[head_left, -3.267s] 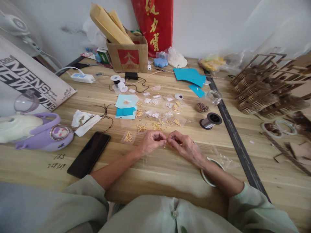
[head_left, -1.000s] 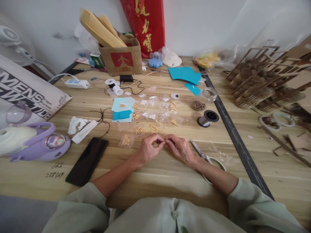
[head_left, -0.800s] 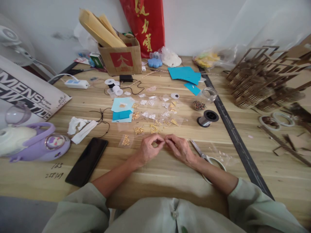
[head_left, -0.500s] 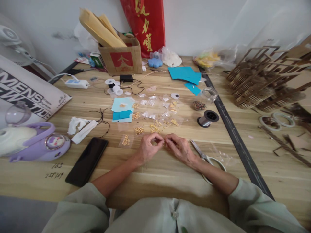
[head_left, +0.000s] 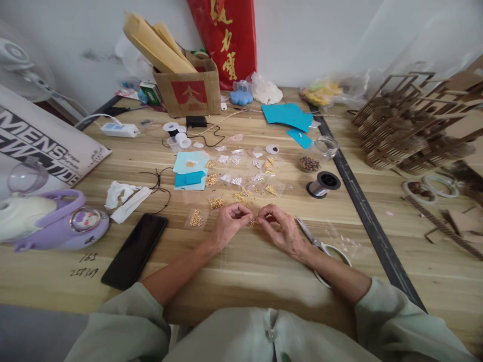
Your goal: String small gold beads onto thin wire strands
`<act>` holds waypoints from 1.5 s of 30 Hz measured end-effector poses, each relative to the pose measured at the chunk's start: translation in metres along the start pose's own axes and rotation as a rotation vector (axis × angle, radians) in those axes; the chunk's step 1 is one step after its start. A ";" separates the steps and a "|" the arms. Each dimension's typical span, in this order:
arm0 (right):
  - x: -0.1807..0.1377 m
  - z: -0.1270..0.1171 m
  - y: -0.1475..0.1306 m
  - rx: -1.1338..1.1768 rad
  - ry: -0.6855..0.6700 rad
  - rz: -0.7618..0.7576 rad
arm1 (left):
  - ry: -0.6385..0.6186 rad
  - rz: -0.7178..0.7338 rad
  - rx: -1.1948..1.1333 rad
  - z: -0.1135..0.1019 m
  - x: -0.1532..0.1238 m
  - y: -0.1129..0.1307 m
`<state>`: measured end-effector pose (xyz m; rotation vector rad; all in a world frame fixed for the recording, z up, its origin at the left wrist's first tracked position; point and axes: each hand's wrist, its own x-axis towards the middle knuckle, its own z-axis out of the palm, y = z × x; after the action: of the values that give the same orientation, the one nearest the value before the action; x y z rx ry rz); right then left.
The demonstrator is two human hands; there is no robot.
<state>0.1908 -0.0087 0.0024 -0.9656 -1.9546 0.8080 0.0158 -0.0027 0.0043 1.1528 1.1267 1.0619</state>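
Where hands (head_left: 256,229) meet: gold bits (head_left: 252,221).

Two bare hands, the left hand (head_left: 229,229) and the right hand (head_left: 281,231), meet at the middle of one pale wooden bench (head_left: 241,271). On it lie one black flat phone (head_left: 135,250), one spool of silver wire (head_left: 323,184), one pair of steel scissors with pale handles (head_left: 320,245), one brown cardboard box (head_left: 187,90), one white power strip (head_left: 119,130) and one clear glass jar (head_left: 325,147). Small clear bags of gold and silver beads (head_left: 241,176) number more than a dozen; the exact count is unclear.
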 end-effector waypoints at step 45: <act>0.000 -0.004 -0.005 -0.003 -0.081 0.033 | -0.167 -0.077 -0.211 -0.003 0.001 0.003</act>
<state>0.1925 -0.0107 0.0086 -0.9829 -2.0143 0.8755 0.0126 -0.0008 0.0065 1.0031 0.8994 0.9806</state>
